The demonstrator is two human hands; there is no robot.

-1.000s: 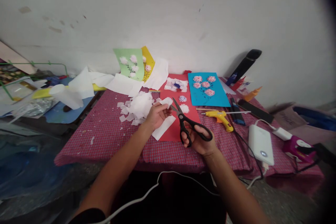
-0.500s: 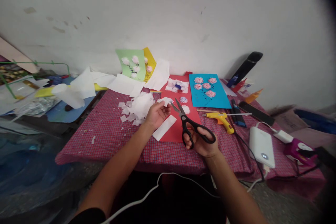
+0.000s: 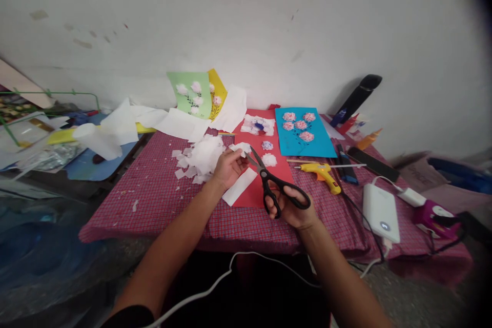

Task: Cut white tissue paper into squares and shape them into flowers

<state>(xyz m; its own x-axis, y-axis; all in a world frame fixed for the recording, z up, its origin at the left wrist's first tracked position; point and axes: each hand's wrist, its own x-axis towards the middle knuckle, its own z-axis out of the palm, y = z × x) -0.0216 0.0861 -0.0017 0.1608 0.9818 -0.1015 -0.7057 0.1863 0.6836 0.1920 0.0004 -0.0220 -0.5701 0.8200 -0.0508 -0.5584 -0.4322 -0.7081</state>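
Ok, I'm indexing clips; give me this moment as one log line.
left hand: holds white paper | right hand: holds black scissors, blades parted | red sheet: on checked cloth

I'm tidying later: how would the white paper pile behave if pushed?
The pile would probably scatter, since its pieces look loose and overlapping. It is likely light, being thin paper. Outlying ones, lying flat, might slide across the cloth.
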